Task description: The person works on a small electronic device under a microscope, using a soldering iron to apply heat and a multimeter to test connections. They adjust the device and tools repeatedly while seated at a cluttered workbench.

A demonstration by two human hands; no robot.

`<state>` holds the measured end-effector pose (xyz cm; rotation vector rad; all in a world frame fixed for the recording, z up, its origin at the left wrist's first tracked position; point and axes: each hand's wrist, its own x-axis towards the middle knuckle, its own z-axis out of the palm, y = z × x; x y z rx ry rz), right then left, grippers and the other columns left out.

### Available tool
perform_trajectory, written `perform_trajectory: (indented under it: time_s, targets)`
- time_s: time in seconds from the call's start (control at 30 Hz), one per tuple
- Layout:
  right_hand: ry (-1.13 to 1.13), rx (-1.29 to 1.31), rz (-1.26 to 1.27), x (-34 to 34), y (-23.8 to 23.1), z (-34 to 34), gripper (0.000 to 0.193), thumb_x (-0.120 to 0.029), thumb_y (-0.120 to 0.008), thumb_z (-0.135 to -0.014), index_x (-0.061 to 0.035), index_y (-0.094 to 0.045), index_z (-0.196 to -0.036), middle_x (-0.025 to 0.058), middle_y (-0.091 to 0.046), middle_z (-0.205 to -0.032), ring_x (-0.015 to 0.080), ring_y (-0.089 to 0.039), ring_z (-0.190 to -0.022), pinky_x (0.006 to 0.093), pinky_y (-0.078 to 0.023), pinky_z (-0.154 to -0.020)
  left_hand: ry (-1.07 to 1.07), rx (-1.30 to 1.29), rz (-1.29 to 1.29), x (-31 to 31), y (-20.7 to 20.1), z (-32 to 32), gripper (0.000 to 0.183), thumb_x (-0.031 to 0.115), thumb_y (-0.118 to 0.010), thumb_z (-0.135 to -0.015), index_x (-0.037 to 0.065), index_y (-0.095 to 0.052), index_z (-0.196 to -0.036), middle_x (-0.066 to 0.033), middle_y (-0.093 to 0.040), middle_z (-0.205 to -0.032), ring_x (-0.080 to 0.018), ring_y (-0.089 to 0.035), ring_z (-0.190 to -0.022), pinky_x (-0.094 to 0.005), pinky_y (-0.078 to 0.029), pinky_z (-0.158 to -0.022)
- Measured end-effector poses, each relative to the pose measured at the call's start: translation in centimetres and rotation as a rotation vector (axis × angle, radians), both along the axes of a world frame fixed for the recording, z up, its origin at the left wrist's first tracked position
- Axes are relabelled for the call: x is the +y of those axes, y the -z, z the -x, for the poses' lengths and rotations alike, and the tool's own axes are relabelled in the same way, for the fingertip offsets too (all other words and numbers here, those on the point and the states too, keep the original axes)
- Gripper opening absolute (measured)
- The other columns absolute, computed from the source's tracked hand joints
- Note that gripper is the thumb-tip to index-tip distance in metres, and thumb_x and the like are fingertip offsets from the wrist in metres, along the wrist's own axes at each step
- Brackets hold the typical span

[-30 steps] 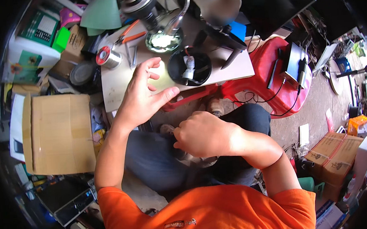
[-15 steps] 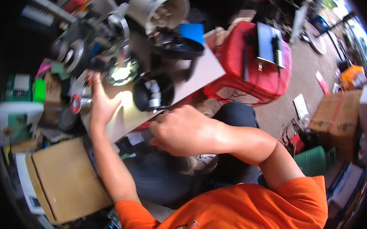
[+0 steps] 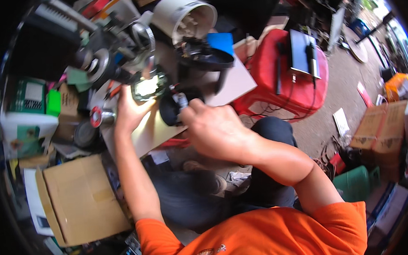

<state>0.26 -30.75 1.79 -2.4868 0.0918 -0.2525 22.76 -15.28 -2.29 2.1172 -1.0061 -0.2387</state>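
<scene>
A brightly lit lamp head (image 3: 147, 86), clear and roundish, shines over the small table (image 3: 238, 83). My left hand (image 3: 129, 112) is at its lower left edge, thumb and fingers spread apart; whether they touch it I cannot tell. Closed and slightly blurred, my right hand (image 3: 215, 127) is over the table's near edge. Its fingertips are at a round black part (image 3: 168, 112) with a grey-white cylinder (image 3: 182, 100) in it; what they grip is hidden. Beyond lies a larger black housing (image 3: 209, 58).
A red plastic stool (image 3: 262, 90) at right carries a flat grey device (image 3: 300, 48) and cables. Left are a solder spool (image 3: 103, 116) and an open cardboard box (image 3: 81, 198). A white bucket (image 3: 179, 13) lies tipped at the back. A green gas cylinder (image 3: 354, 184) stands right.
My left hand has moved right, up against the lamp's edge. The right hand has moved up and right to the black part. The whole view has shifted slightly.
</scene>
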Motion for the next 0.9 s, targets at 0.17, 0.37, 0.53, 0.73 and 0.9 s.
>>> perform_trajectory:
  time_s: [0.17,0.37,0.53,0.73,0.9]
  targets:
    - [0.025,-0.022,0.031,-0.4,0.1,-0.4,0.028,-0.014,-0.07,-0.08,0.0006,-0.051,-0.095,0.018,-0.059,-0.089,0.0362,-0.067,-0.074,0.046,-0.054,-0.06,-0.059,-0.28,-0.101,0.3,-0.4,0.9,0.097,0.012,-0.086,-0.064,0.003,-0.036,-0.146,-0.0216,-0.049,-0.14,-0.0361,-0.05,-0.128,-0.0417,-0.04,-0.107]
    - [0.066,0.038,0.128,-0.5,0.5,-0.4,0.023,-0.02,-0.073,-0.078,-0.0035,-0.06,-0.085,0.0135,-0.061,-0.085,0.0358,-0.065,-0.077,0.0454,-0.053,-0.064,-0.049,-0.436,-0.011,0.0,0.0,1.8,0.075,0.022,-0.088,-0.062,0.006,-0.049,-0.123,-0.0196,-0.05,-0.123,-0.0417,-0.054,-0.112,-0.048,-0.047,-0.093]
    - [0.065,-0.008,0.167,-1.4,0.4,0.2,0.016,-0.019,-0.073,-0.077,-0.0063,-0.065,-0.081,0.0096,-0.061,-0.082,0.0333,-0.065,-0.071,0.0427,-0.054,-0.063,-0.115,-0.503,-0.025,0.5,1.4,2.8,0.092,0.027,-0.089,-0.061,0.006,-0.041,-0.136,-0.0178,-0.048,-0.126,-0.0388,-0.052,-0.114,-0.0493,-0.043,-0.095]
    - [0.144,0.06,0.222,-2.5,-0.5,1.5,0.015,-0.014,-0.076,-0.074,-0.0038,-0.068,-0.081,0.0107,-0.063,-0.083,0.0332,-0.064,-0.072,0.0395,-0.05,-0.063,-0.235,-0.396,-0.216,0.6,0.3,6.8,0.093,0.027,-0.086,-0.066,0.006,-0.036,-0.142,-0.0195,-0.041,-0.133,-0.0404,-0.045,-0.123,-0.0523,-0.034,-0.104]
    - [0.154,0.11,0.216,-2.1,-0.5,1.7,0.018,-0.013,-0.075,-0.076,-0.0033,-0.068,-0.089,0.0113,-0.064,-0.085,0.0288,-0.065,-0.072,0.0375,-0.05,-0.064,-0.225,-0.414,-0.209,1.5,1.2,7.8,0.092,0.025,-0.085,-0.067,0.001,-0.036,-0.141,-0.0234,-0.04,-0.129,-0.0408,-0.048,-0.119,-0.0519,-0.032,-0.103]
